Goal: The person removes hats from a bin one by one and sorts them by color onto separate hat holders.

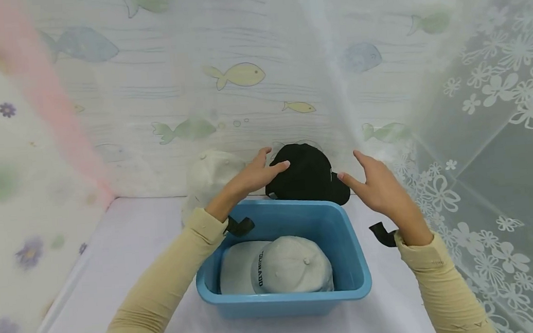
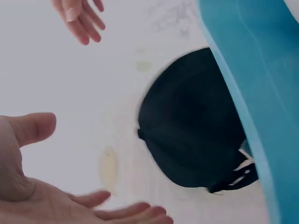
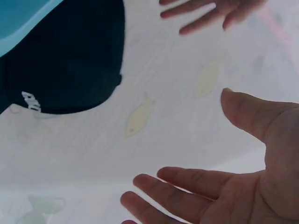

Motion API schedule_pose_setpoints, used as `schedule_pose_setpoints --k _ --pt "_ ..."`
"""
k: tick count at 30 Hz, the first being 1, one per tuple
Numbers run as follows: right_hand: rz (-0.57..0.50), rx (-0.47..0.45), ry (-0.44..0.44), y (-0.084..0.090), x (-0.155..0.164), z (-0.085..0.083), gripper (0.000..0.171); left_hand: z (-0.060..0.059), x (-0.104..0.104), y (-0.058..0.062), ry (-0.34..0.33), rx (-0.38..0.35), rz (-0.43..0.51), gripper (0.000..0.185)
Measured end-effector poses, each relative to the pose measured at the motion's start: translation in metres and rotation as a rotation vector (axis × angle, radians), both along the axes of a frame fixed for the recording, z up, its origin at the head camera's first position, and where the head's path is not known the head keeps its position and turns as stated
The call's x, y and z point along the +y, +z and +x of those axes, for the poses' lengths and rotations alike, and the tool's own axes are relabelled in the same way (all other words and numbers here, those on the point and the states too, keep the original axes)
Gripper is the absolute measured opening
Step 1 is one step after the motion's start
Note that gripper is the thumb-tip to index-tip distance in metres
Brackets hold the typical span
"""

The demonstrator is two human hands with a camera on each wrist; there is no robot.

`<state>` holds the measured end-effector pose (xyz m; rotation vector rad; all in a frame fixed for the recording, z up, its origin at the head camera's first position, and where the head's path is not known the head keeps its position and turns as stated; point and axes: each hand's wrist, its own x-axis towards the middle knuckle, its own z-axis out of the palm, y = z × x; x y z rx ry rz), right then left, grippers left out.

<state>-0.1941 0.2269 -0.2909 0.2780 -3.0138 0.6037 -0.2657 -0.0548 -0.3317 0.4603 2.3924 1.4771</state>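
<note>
Black cap (image 1: pixel 306 176) is seen just behind the far rim of the blue bin (image 1: pixel 354 263), on the white tabletop (image 1: pixel 129 258), close to the fish-patterned back wall (image 1: pixel 172 85). It lies between the two hands. No grip is made yet: both hands are spread, with fingers straight, and nothing is held. The left hand (image 1: pixel 258 175) is nearer, with its fingertips at the cap's left side; whether they touch cannot be told. The right hand (image 1: pixel 379 184) is held just off the brim side. A grey cap (image 1: pixel 278 266) is lying inside the bin. A white cap (image 1: pixel 209 178) is sitting left of the black one. Little room is left behind.
</note>
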Motion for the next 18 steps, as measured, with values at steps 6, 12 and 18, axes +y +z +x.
schedule_pose_setpoints --k 6,12,18 --pt "-0.03 0.061 0.093 -0.004 -0.002 0.044 0.087 0.04 0.001 0.015 -0.253 0.216 -0.022 0.061" --pt "-0.059 0.114 0.221 -0.035 0.004 0.075 0.087 0.069 0.002 0.012 -0.387 0.432 -0.113 0.053" --pt "-0.083 0.12 0.352 -0.073 0.014 0.092 0.086 0.088 0.004 0.005 -0.5 0.434 -0.137 0.056"
